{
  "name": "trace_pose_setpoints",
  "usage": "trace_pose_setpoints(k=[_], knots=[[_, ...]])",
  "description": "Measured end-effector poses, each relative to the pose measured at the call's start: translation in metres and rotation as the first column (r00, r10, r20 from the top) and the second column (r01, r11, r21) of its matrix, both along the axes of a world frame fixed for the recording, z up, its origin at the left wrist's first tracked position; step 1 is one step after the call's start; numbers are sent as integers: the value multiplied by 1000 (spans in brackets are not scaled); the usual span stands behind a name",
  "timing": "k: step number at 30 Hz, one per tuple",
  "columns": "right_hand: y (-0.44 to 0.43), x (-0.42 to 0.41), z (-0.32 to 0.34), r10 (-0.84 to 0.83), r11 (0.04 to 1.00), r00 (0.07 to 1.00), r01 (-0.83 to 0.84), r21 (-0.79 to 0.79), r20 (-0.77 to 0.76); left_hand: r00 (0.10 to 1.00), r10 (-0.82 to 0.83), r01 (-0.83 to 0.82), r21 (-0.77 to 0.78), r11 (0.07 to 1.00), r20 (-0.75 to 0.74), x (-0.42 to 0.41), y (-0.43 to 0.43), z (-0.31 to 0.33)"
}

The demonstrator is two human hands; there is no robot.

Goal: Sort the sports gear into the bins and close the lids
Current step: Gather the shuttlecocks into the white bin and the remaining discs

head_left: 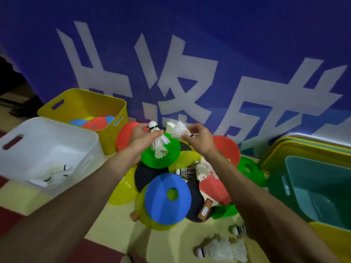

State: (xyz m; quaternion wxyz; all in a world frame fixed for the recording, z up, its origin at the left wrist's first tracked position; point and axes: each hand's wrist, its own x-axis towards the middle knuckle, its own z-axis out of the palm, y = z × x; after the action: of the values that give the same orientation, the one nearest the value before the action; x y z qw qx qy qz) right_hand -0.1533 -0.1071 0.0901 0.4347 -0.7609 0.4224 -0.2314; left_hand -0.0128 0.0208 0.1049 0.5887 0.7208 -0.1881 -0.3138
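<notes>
My left hand (141, 138) grips a white shuttlecock (158, 141), cork end up, above a green disc cone (161, 154). My right hand (198, 140) pinches another shuttlecock (179, 130) by its cork, feathers pointing left. Both hands hover over a pile of flat disc cones, among them a blue cone (167, 198) and table tennis paddles (214, 188). Two more shuttlecocks (195, 170) lie in the pile. The white bin (47, 149) on the left holds a few shuttlecocks. The yellow bin (83, 109) behind it holds blue and red cones. The teal bin (321, 188) stands on the right.
Stacked lids (296, 147) lean behind the teal bin. Loose shuttlecocks (222, 249) lie on the floor near my right forearm. A blue banner with large white characters (171, 63) rises right behind the pile. The floor has cream and dark red tiles.
</notes>
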Motion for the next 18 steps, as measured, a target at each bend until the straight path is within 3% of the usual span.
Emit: trace_pose_setpoints(k=[3,5,14,18], knots=[[29,66,7,39,964,985,-81,252,165,998,46,-45,-4,999,48,51,34,15],[49,107,9,71,935,976,-136,326,205,994,72,-73,1,997,77,85,62,23],[141,241,1,339,891,929,-367,266,145,962,256,-266,118,957,99,205,187,3],[169,278,-20,374,877,919,-395,275,129,935,335,-351,181,919,114,238,218,-16]])
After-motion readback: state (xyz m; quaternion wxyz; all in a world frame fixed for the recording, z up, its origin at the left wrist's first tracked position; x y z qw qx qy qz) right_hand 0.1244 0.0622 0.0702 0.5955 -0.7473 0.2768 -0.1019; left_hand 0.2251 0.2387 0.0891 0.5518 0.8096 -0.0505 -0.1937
